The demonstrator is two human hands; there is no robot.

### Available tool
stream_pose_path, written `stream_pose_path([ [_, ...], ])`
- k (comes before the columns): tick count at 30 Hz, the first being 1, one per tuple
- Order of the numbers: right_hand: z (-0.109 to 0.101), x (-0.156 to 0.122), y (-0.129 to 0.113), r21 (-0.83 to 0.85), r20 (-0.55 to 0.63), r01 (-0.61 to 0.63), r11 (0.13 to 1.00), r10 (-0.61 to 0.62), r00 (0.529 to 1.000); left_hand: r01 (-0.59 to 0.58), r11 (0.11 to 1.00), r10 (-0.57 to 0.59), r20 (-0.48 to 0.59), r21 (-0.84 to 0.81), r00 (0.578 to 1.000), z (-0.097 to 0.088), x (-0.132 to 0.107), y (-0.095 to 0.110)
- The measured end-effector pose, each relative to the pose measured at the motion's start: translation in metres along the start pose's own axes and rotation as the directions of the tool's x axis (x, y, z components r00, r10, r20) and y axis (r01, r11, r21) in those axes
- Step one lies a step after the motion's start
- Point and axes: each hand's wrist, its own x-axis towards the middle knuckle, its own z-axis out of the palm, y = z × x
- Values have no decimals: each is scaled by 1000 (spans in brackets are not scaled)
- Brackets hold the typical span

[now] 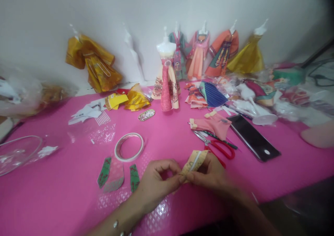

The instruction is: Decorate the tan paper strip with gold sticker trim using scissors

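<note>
Head view: nearest us, the left hand [156, 179] pinches the lower left end of a cream patterned strip [196, 160] between thumb and forefinger. Our right hand's grip [213, 173] closes on the same strip just beside it, thumb on the near face, fingers mostly hidden behind. The strip slants up and right from the meeting thumbs, its far end standing clear beyond the grip, a white band along its length. Left of our left hand, two green patterned pieces [104, 172] lie on the pink worktop [65, 184]. A little farther off we see the tape roll [129, 159] on the left and red-handled scissors [223, 145] on the right, near a phone [254, 137]. Beyond stands a dressed mannequin [166, 90].
</note>
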Motion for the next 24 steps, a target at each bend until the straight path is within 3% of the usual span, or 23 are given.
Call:
stream_pose_path([
  [24, -5, -1, 1, 29, 71, -50, 998, 48, 996, -21, 1000, 21, 42, -17, 999, -1, -3, 3],
])
